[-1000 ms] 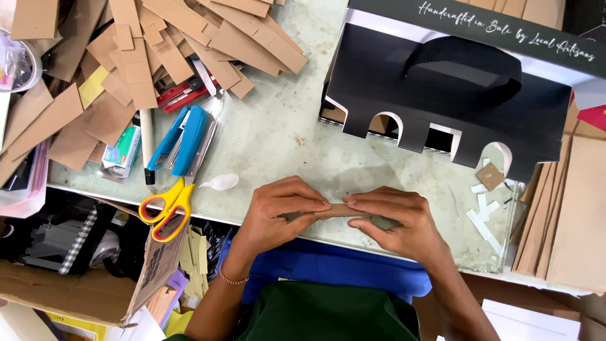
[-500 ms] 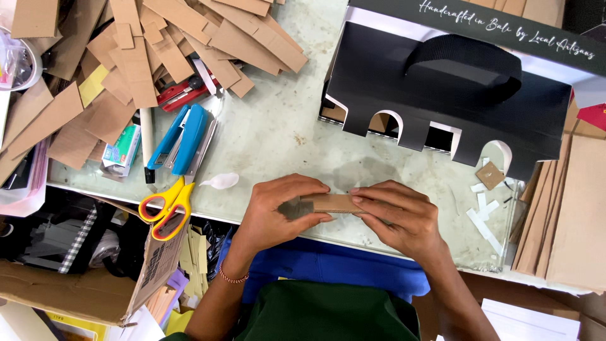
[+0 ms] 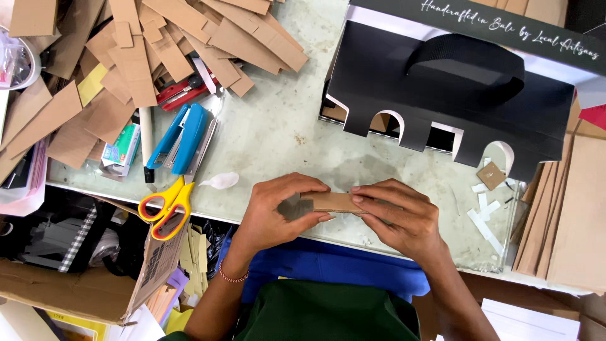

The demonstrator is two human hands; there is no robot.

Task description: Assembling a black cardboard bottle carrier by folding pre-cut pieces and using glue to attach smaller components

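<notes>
Head view of a work table, seen from above. At lower centre of the frame the left hand (image 3: 278,211) and the right hand (image 3: 398,218) close together on one small cardboard strip (image 3: 331,202), held flat just above the near edge of the table (image 3: 284,136). The left hand pinches the strip's left end between thumb and curled fingers; the right hand lays its fingers along the top edge and its thumb beneath, so both hands are closed on the strip, neither open. The strip looks folded or pressed along its length, though the crease itself cannot be made out.

As a judgement of progress: many loose cardboard pieces (image 3: 158,38) are heaped at upper left, so much stock appears unworked. At upper right stands a black box with arched cut-outs (image 3: 442,88), a stack of cardboard sheets (image 3: 568,208) beside it.

Left of the hands lie yellow scissors (image 3: 165,203), a blue stapler (image 3: 178,139) and a red stapler (image 3: 183,91), none touched.
</notes>
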